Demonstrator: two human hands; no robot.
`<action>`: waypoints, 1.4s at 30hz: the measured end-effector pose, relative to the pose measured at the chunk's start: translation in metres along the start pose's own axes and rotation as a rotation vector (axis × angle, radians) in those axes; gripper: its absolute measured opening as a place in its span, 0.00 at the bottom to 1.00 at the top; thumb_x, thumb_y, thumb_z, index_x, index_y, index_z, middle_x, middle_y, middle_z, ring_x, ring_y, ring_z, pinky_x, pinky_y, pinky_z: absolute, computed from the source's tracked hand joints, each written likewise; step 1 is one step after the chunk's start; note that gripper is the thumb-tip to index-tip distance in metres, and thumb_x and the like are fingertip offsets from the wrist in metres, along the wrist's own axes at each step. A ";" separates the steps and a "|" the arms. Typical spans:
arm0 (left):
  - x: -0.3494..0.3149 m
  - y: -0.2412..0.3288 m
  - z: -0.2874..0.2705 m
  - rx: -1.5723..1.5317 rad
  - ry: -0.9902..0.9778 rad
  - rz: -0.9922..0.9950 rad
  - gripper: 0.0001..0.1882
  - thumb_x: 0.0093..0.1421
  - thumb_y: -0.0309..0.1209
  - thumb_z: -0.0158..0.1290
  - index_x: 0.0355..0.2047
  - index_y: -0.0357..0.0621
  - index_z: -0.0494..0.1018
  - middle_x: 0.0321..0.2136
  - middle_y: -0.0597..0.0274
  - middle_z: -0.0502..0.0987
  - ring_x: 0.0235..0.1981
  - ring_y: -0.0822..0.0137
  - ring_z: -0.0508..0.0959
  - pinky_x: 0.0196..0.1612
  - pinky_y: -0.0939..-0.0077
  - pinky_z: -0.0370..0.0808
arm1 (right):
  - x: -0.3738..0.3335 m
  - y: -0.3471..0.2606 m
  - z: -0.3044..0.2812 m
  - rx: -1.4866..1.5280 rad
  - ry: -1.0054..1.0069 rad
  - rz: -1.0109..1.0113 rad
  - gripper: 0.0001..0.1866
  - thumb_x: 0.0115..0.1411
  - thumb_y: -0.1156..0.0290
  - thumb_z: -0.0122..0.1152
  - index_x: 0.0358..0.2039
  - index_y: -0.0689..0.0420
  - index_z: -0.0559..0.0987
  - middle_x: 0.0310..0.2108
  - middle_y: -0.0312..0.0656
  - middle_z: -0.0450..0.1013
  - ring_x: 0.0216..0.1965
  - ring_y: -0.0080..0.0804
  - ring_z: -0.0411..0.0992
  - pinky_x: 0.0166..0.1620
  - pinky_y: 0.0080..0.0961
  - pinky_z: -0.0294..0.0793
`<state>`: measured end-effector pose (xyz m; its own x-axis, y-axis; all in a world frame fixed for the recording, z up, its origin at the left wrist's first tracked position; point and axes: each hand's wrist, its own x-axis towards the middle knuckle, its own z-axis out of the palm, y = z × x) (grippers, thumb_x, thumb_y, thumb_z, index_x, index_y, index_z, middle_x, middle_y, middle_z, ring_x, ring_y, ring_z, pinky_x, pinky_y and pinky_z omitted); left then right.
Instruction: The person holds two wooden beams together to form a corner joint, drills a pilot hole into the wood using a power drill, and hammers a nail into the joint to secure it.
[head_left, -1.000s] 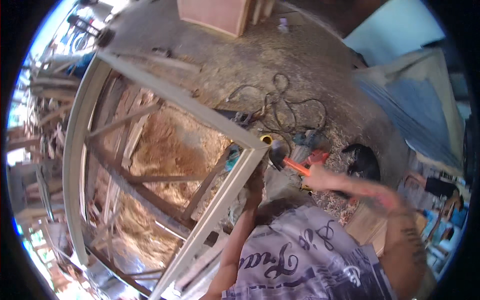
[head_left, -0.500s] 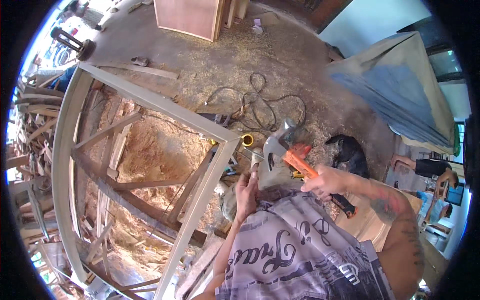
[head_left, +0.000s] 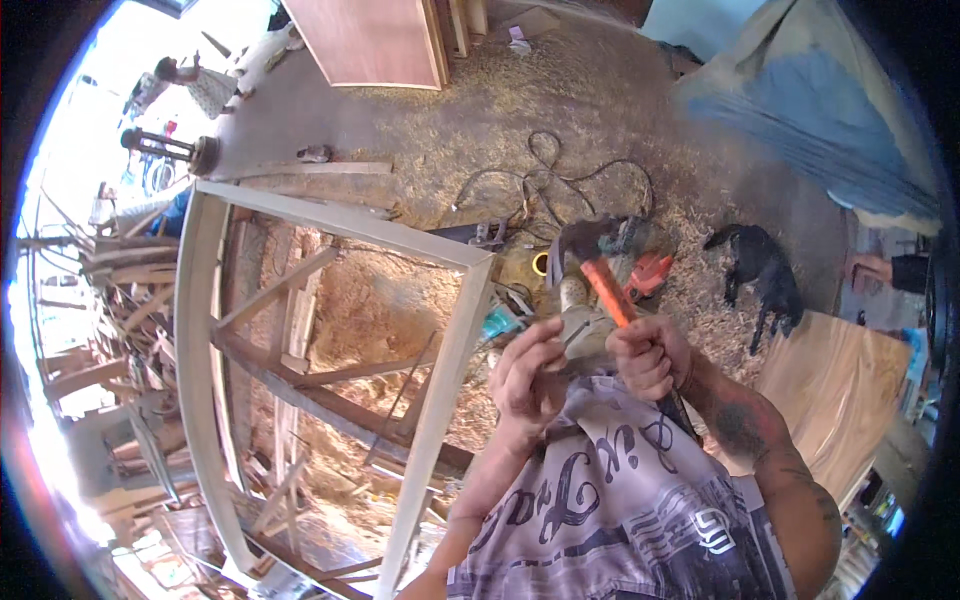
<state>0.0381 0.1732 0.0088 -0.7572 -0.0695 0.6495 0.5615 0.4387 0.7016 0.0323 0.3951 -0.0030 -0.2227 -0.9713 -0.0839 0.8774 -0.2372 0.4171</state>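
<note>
The right hand [head_left: 652, 355] now comes in close to the chest, and the hammer [head_left: 598, 272] stands up in front of it, no more stretched out to the side. The left hand [head_left: 527, 378] leaves the frame [head_left: 455, 330] and rises beside the right one, pinching a small nail [head_left: 572, 333].
</note>
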 end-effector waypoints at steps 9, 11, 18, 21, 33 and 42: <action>0.119 -0.113 -0.072 -0.196 -0.531 -0.762 0.29 0.64 0.25 0.55 0.64 0.32 0.61 0.30 0.59 0.79 0.31 0.72 0.77 0.36 0.79 0.75 | -0.022 0.006 -0.043 -1.439 1.489 -0.605 0.18 0.62 0.60 0.60 0.25 0.62 0.71 0.18 0.36 0.65 0.23 0.30 0.70 0.29 0.35 0.68; 0.121 -0.151 -0.064 -0.441 -0.695 -0.795 0.27 0.62 0.27 0.59 0.60 0.33 0.66 0.35 0.60 0.80 0.35 0.72 0.78 0.40 0.76 0.75 | -0.049 0.024 -0.089 -1.324 1.399 -0.658 0.15 0.62 0.61 0.60 0.29 0.62 0.74 0.23 0.37 0.69 0.27 0.26 0.70 0.32 0.32 0.69; 0.161 -0.195 0.022 -0.161 -1.125 -0.636 0.17 0.65 0.34 0.57 0.49 0.34 0.76 0.34 0.65 0.80 0.34 0.75 0.77 0.38 0.77 0.76 | -0.071 -0.005 -0.092 -1.260 1.521 -0.614 0.23 0.64 0.59 0.57 0.52 0.64 0.75 0.38 0.49 0.76 0.41 0.38 0.75 0.47 0.34 0.72; 0.173 -0.249 0.050 0.007 -1.330 -0.804 0.14 0.67 0.37 0.55 0.45 0.39 0.80 0.31 0.62 0.81 0.33 0.75 0.76 0.38 0.75 0.75 | -0.089 -0.051 -0.056 -1.395 1.459 -0.520 0.23 0.64 0.59 0.57 0.52 0.65 0.74 0.40 0.53 0.75 0.43 0.42 0.75 0.49 0.37 0.72; 0.108 -0.305 0.068 -0.001 -1.447 -1.244 0.07 0.58 0.26 0.62 0.35 0.34 0.81 0.31 0.61 0.84 0.34 0.72 0.81 0.41 0.74 0.77 | -0.091 -0.188 -0.059 -1.444 1.181 -0.352 0.16 0.63 0.64 0.60 0.41 0.64 0.70 0.20 0.48 0.70 0.20 0.36 0.71 0.28 0.35 0.70; 0.114 -0.278 0.064 0.178 -1.464 -1.065 0.08 0.56 0.29 0.62 0.36 0.40 0.83 0.28 0.54 0.84 0.30 0.65 0.83 0.37 0.68 0.77 | -0.039 -0.244 -0.003 -1.416 0.950 -0.360 0.14 0.67 0.65 0.58 0.41 0.63 0.70 0.19 0.41 0.69 0.20 0.27 0.71 0.26 0.32 0.70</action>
<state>-0.2253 0.1002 -0.1312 -0.4326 0.3594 -0.8269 -0.2682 0.8243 0.4986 -0.1718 0.4903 -0.1043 -0.6227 -0.4198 -0.6603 0.6220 0.2465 -0.7433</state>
